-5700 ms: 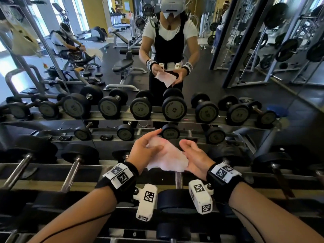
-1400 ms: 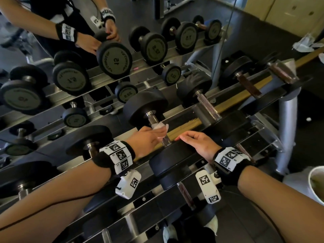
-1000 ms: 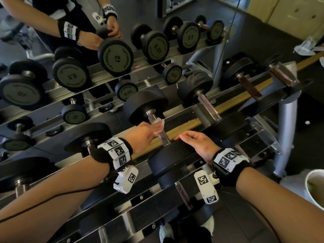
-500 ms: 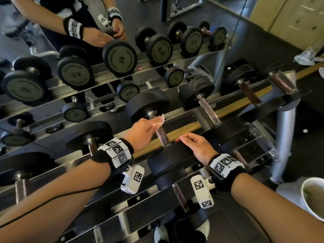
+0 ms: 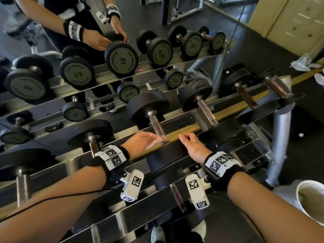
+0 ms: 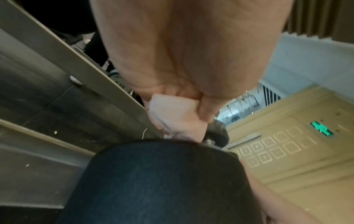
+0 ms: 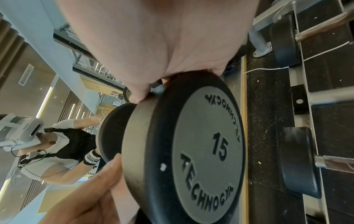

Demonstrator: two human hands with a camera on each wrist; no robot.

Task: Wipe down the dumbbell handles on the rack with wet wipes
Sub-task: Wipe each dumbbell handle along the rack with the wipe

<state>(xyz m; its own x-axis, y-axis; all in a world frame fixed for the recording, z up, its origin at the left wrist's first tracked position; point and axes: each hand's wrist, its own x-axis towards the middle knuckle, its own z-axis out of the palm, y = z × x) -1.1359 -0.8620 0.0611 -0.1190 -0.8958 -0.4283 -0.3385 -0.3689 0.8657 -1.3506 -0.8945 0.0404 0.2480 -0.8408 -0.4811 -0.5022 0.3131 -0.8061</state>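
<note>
On the top tier of the rack (image 5: pixel 182 127) lies a black 15 dumbbell with a steel handle (image 5: pixel 156 124). My left hand (image 5: pixel 145 141) pinches a white wet wipe (image 5: pixel 157 143) at the handle's near end, beside the near head (image 5: pixel 168 155). In the left wrist view the thumb is folded over the wipe (image 6: pixel 172 113), just above the black head (image 6: pixel 162 181). My right hand (image 5: pixel 194 148) rests flat on top of that near head. The right wrist view shows the head's grey "15" face (image 7: pixel 203 151) under my palm.
Neighbouring dumbbells lie close on the right (image 5: pixel 206 111) and left (image 5: pixel 93 146), with more on the tier below. A mirror (image 5: pixel 122 58) behind the rack reflects me and the weights. A white bin (image 5: pixel 312 199) stands at lower right. Crumpled tissue (image 5: pixel 301 64) lies on the floor.
My left hand has slid the wipe along the handle from near the far head down to the near end. The right hand has stayed on the near head.
</note>
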